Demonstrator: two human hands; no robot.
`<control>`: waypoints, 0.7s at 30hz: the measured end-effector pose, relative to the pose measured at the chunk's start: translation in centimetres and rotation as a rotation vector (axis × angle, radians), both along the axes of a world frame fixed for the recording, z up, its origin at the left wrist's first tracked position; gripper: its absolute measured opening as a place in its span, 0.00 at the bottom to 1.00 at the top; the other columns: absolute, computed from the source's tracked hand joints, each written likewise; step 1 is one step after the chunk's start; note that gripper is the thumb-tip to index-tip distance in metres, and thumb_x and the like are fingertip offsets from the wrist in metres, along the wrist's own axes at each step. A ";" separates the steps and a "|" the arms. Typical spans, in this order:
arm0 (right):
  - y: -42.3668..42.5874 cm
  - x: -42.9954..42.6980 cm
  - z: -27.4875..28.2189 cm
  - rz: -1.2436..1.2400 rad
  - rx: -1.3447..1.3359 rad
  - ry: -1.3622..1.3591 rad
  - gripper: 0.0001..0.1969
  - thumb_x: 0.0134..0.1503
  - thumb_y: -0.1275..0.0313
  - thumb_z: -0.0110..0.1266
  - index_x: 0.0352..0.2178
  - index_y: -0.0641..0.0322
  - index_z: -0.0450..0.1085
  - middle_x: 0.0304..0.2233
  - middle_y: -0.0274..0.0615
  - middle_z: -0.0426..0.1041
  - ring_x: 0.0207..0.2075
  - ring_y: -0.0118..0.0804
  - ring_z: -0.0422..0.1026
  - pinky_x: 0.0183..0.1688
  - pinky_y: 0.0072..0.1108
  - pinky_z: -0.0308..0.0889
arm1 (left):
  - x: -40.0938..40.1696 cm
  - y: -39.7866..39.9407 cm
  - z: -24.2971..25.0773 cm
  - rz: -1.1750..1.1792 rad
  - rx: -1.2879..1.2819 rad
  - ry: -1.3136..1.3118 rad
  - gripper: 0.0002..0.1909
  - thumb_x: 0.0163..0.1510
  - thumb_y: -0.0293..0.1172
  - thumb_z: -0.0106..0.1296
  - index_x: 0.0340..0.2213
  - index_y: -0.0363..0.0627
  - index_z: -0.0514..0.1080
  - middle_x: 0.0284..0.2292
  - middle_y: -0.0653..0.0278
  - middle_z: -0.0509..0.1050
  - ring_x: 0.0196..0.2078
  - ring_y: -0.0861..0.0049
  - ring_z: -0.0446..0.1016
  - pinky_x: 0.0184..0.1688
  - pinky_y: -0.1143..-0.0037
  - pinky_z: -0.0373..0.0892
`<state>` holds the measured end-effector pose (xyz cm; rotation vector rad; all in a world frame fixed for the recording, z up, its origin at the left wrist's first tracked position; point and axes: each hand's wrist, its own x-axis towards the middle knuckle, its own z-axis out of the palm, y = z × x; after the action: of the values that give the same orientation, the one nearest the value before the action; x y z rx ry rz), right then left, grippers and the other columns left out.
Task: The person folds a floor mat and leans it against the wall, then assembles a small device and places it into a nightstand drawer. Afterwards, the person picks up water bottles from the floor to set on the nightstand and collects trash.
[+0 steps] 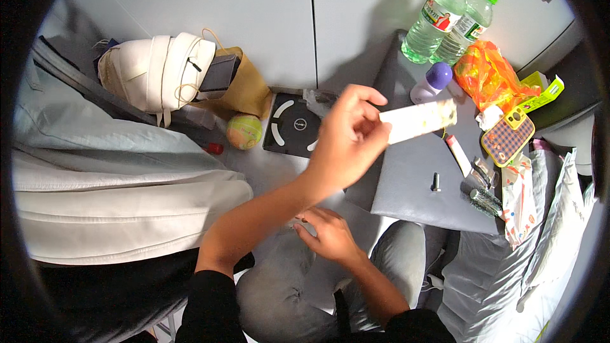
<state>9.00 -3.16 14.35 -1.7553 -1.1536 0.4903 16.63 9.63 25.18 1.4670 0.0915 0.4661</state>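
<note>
My left hand [350, 140] is stretched out over the near-left edge of a grey padded seat [405, 186]. Between its thumb and fingers it grips one end of a slim white box [417, 121] with a blurred pattern at the far end. Lower down, my right hand [331, 236] hovers above my lap in grey trousers [276, 290], thumb apart from the loosely bent fingers. Nothing shows in that hand. A metal bolt-like piece [436, 182], a white tube with a pink cap [458, 155] and a round hairbrush [485, 202] lie on the seat.
Two green-capped water bottles [438, 19], a purple-capped roll-on bottle [431, 83], an orange plastic bag [493, 76] and a checked phone case [509, 137] crowd the seat's far side. A black scale [290, 124], a ball [244, 131] and a white backpack [157, 74] are further left.
</note>
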 end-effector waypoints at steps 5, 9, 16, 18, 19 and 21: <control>-0.4 0.1 -2.4 -0.041 -0.100 -0.008 0.16 0.54 0.66 0.57 0.42 0.62 0.72 0.37 0.51 0.75 0.38 0.53 0.75 0.43 0.35 0.71 | -0.4 -2.1 -0.8 -0.067 0.377 0.092 0.07 0.51 0.21 0.56 0.34 0.41 0.72 0.26 0.70 0.72 0.25 0.87 0.69 0.28 0.83 0.65; -0.5 0.2 -4.4 -0.046 -0.149 0.031 0.16 0.51 0.68 0.61 0.42 0.61 0.72 0.39 0.52 0.76 0.41 0.56 0.74 0.43 0.38 0.69 | -0.2 -1.4 -4.0 0.032 0.591 -0.145 0.11 0.50 0.22 0.58 0.38 0.39 0.73 0.35 0.60 0.73 0.34 0.75 0.74 0.35 0.77 0.69; 1.2 1.0 -4.3 -0.035 -0.138 0.061 0.14 0.55 0.69 0.56 0.44 0.60 0.72 0.41 0.46 0.76 0.40 0.50 0.76 0.43 0.33 0.71 | 0.1 2.8 -9.0 -0.113 -0.075 0.193 0.14 0.63 0.30 0.46 0.49 0.41 0.69 0.35 0.70 0.71 0.33 0.89 0.66 0.37 0.83 0.64; 1.5 0.9 -4.7 -0.041 -0.122 0.067 0.14 0.54 0.69 0.58 0.43 0.61 0.72 0.40 0.45 0.76 0.40 0.49 0.75 0.44 0.32 0.70 | 0.3 4.4 -12.2 -0.101 0.015 0.311 0.13 0.63 0.30 0.46 0.48 0.40 0.69 0.33 0.68 0.72 0.35 0.86 0.68 0.38 0.82 0.66; 1.6 0.9 -5.0 -0.041 -0.097 0.070 0.15 0.53 0.70 0.59 0.42 0.62 0.72 0.39 0.44 0.76 0.41 0.48 0.75 0.44 0.32 0.70 | 0.3 5.0 -14.5 -0.092 0.118 0.379 0.13 0.63 0.30 0.47 0.47 0.40 0.69 0.33 0.67 0.73 0.36 0.84 0.70 0.39 0.80 0.66; 1.2 1.2 -5.5 -0.040 -0.131 0.083 0.15 0.53 0.70 0.59 0.42 0.61 0.72 0.39 0.44 0.76 0.41 0.48 0.75 0.44 0.32 0.70 | -0.2 6.0 -19.3 -0.126 0.258 0.437 0.16 0.59 0.32 0.51 0.47 0.40 0.69 0.35 0.60 0.75 0.40 0.73 0.74 0.41 0.73 0.69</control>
<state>10.24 -1.94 8.89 -1.8487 -1.0464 0.6200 16.46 15.66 5.85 1.7990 0.2926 0.0484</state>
